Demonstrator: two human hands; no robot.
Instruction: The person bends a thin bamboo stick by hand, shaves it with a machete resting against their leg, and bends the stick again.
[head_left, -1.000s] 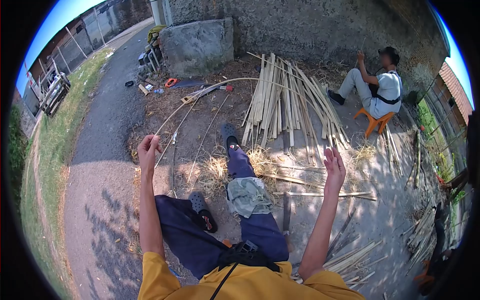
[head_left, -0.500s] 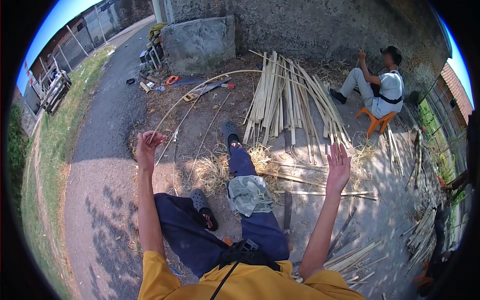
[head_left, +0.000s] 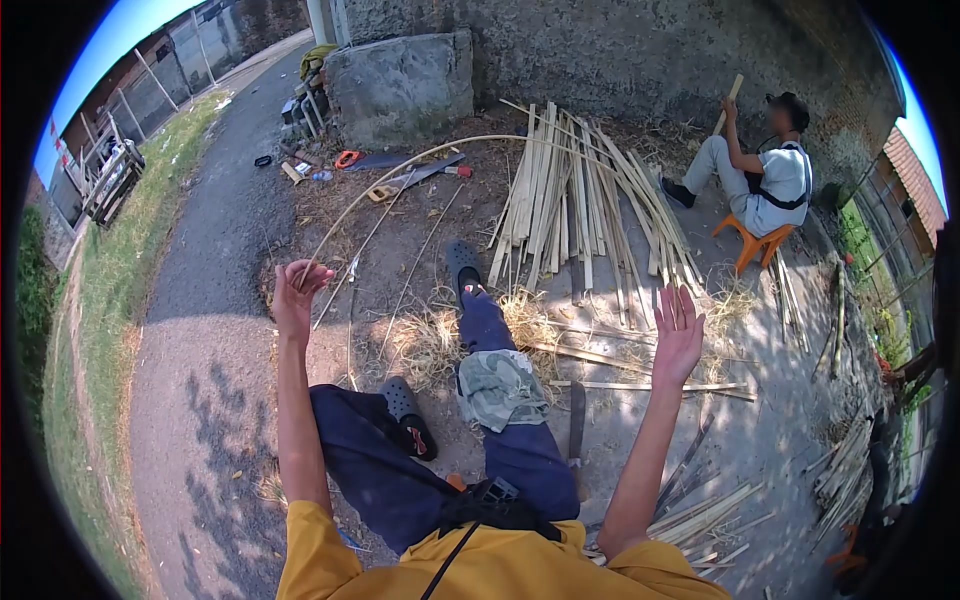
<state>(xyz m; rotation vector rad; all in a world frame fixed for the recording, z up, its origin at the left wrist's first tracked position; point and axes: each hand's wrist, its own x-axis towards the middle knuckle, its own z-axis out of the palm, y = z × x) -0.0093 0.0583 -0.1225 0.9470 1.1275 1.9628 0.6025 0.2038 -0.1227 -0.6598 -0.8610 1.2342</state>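
Wall: the rough grey wall (head_left: 600, 60) stands behind the strip pile, marking the far edge of the work ground.
Road: the paved road (head_left: 215, 260) runs well to the left of the pile.
Strip pile: the strip pile (head_left: 545, 200), the landmark, fans out on the ground, its strips already split and mostly straight.
Bent strip: the long thin strip (head_left: 430, 150) bows in an arch from the left hand, its top passing over the pile's left part. The bend is made, but its two ends are apart and unjoined. Its right part is hard to follow against the pile.
Other person: sits right of the pile on an orange stool (head_left: 755, 245), holding a strip (head_left: 736, 90) upright.
Legs: the wearer's trousers (head_left: 530, 460) reach toward the pile's near edge, between the two hands.
Saws: one saw (head_left: 382, 193) lies left of the pile under the arch, another (head_left: 347, 159) just beyond it.
Right hand: the right hand (head_left: 678, 345), near the pile's right front edge, has its fingers spread upward; whether the strip's end presses its palm, I cannot tell.
Left hand: the left hand (head_left: 294, 305), left of the pile, meets the strip's end, fingers partly spread; a firm pinch cannot be confirmed. Wide room separates the hands.
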